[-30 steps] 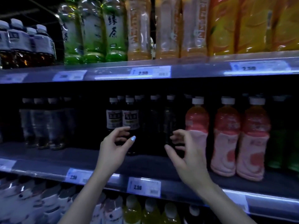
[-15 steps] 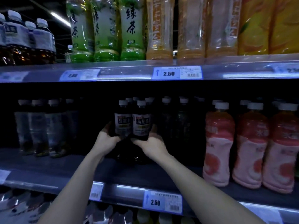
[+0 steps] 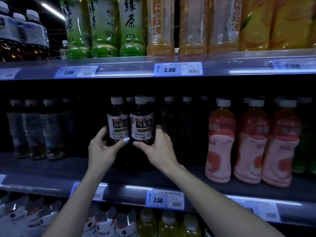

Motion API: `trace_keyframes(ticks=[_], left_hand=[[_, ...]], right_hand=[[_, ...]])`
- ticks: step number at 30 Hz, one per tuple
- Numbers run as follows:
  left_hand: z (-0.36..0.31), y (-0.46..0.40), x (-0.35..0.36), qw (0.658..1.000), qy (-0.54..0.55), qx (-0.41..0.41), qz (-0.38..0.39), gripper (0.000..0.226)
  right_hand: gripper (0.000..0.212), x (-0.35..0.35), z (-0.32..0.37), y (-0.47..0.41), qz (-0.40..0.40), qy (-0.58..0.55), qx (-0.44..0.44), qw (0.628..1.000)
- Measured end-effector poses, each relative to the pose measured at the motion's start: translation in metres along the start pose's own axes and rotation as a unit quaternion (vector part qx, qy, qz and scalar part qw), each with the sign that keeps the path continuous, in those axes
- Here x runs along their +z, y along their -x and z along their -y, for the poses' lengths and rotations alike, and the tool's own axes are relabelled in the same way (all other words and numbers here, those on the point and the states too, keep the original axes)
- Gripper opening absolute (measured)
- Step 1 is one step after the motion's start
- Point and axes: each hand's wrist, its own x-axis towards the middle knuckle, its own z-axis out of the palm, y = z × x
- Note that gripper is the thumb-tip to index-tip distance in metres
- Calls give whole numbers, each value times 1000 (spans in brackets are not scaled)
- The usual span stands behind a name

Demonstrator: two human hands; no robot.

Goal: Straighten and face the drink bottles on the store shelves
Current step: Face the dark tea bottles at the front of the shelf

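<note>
Two dark oolong tea bottles with white caps stand side by side on the middle shelf [image 3: 51,173], labels facing me. My left hand [image 3: 102,151] grips the left tea bottle [image 3: 117,124] around its lower body. My right hand [image 3: 159,149] grips the right tea bottle [image 3: 142,125] the same way. More dark bottles [image 3: 168,117] stand in rows behind and to the right, dim in the shadow.
Pink peach drink bottles [image 3: 220,142] stand at the right of the same shelf, clear bottles [image 3: 34,130] at the left. Green tea bottles [image 3: 102,28] and orange drinks fill the upper shelf. Price tags [image 3: 177,70] line the shelf edges. More bottles sit on the shelf below.
Both hands reached in from open to grip the two dark tea bottles, which now stand nearer the shelf front. The view has moved closer.
</note>
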Motion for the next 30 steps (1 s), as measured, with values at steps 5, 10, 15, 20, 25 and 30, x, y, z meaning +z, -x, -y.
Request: trace_keyframes(ticks=[5, 10, 15, 20, 25, 30], left_hand=[[-45, 18, -23, 998, -13, 60, -14, 59], [-84, 55, -40, 998, -16, 60, 25, 55], [-93, 111, -46, 998, -16, 29, 45, 56], [-94, 164, -39, 997, -1, -22, 68, 60], [-98, 220, -14, 989, 24, -65, 129, 73], [-93, 277, 28, 973, 66, -111, 189, 68]], right_hand=[[53, -23, 26, 17, -20, -64, -32, 997], [61, -49, 39, 54, -21, -93, -34, 995], [66, -69, 37, 104, 21, -98, -30, 994], [65, -89, 20, 160, 43, -95, 6, 994], [65, -119, -5, 221, 31, -82, 80, 993], [64, -154, -37, 279, 8, -59, 136, 989]])
